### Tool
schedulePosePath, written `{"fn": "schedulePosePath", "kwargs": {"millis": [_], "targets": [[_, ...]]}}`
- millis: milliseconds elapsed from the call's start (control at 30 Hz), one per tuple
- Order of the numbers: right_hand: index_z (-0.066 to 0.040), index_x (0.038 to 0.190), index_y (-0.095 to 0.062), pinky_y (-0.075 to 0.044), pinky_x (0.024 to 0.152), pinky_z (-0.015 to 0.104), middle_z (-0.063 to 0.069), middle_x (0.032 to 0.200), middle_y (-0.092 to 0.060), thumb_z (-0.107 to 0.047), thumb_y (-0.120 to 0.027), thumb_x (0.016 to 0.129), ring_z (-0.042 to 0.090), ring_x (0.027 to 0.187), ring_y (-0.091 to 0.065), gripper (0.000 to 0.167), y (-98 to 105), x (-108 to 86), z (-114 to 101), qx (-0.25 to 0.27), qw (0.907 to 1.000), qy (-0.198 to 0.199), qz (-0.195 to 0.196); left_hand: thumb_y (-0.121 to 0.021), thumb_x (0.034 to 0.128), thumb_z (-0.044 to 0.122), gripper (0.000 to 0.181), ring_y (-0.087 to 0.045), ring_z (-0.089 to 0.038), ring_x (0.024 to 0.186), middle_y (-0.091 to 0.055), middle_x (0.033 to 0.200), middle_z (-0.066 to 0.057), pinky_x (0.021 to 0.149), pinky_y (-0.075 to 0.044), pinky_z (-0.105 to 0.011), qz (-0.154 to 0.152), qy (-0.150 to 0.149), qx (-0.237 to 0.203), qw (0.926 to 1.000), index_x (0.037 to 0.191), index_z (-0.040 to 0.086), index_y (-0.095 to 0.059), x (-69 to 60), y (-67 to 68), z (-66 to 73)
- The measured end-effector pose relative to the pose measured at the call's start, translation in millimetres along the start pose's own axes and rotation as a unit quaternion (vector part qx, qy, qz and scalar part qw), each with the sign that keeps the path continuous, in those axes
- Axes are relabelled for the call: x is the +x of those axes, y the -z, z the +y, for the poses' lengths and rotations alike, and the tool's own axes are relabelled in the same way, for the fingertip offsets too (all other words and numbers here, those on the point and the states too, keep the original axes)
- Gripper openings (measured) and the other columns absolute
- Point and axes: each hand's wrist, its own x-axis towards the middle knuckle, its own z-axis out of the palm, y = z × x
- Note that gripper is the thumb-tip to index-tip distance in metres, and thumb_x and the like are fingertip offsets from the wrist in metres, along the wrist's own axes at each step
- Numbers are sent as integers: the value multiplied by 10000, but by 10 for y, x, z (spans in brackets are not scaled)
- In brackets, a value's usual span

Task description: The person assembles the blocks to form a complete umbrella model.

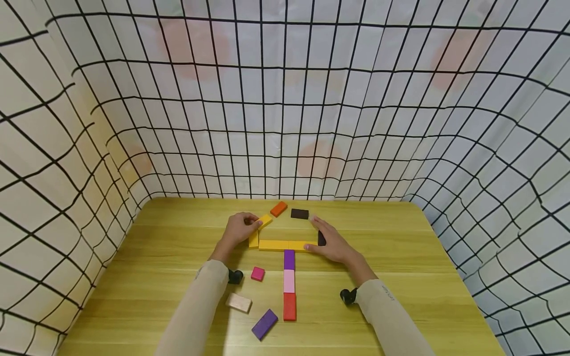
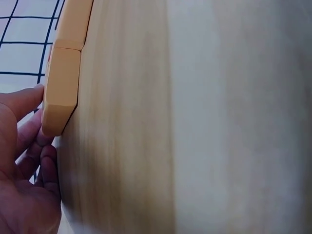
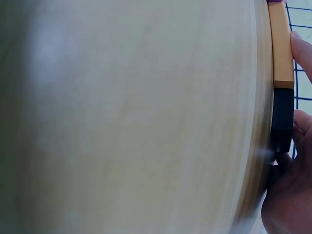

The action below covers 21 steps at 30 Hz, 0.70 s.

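My left hand [image 1: 240, 230] pinches the tilted yellow block [image 1: 265, 220] at its near end, between thumb and curled fingers. Just below it, another yellow block [image 1: 253, 240] stands lengthwise at the left end of a yellow row [image 1: 273, 245]. In the left wrist view, the left thumb lies by the end of a yellow block [image 2: 61, 90]. My right hand [image 1: 335, 245] has its fingers stretched forward and its thumb touching the row's right part. A black block [image 1: 321, 239] sits beside its palm, partly hidden; the right wrist view shows this black block [image 3: 282, 119] against the yellow one.
Below the row runs a column of purple [image 1: 289, 259], pink [image 1: 289, 281] and red [image 1: 289, 307] blocks. An orange block [image 1: 278, 209] and a black block [image 1: 300, 214] lie behind. Loose magenta [image 1: 258, 274], beige [image 1: 239, 302] and purple [image 1: 264, 324] blocks lie nearer. Black netting [image 1: 285, 133] surrounds the table.
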Motion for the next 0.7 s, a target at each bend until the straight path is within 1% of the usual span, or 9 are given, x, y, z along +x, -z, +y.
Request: {"fn": "schedulePosePath", "kwargs": {"millis": [167,300,400,500,600,700], "targets": [[-156,1656,-231,-180,1264,632,40,1740,-151,-623,-684,904,353,1598,-159,995,-1,3,3,-4,10000,23,2,-727,971,329,285,-640,-206,905,-739,1035,-89,797,-545,-335,38,-39,-1,10000,1100,78,-770,-3,-5,0],[-149,1655,-234,-189,1261,634,45,1740,-154,-618,-685,907,355,1596,-163,991,-4,17,7,-4,10000,73,12,-720,976,346,320,-665,-231,964,-749,1075,-99,873,-566,-389,23,-56,-10,10000,1128,68,-766,-9,14,6],[-151,1655,-232,-191,1260,635,45,1740,-155,-617,-685,910,356,1596,-164,989,-5,22,8,1,10000,99,6,-709,981,376,400,-671,-266,1064,-738,1166,-120,969,-560,-441,-43,-77,-31,10000,1212,51,-738,-16,38,20],[-163,1658,-225,-190,1260,636,38,1741,-149,-622,-684,909,354,1598,-160,991,-8,22,11,7,10000,76,-6,-691,988,404,507,-648,-310,1175,-695,1280,-150,1048,-531,-475,-184,-171,23,9997,1333,33,-669,-11,57,38],[-165,1657,-228,-189,1258,642,37,1741,-148,-624,-687,906,355,1598,-159,992,-8,20,15,25,10000,53,1,-684,983,443,615,-612,-353,1241,-628,1359,-177,1073,-514,-508,-311,-300,166,9989,1429,30,-589,-3,65,61],[-164,1657,-229,-190,1258,642,35,1742,-146,-630,-685,903,353,1598,-158,997,-9,15,18,0,10000,46,12,-691,961,494,722,-532,-396,1340,-535,1467,-200,1122,-462,-559,-410,-407,359,9977,1497,43,-516,-5,57,113]]}}
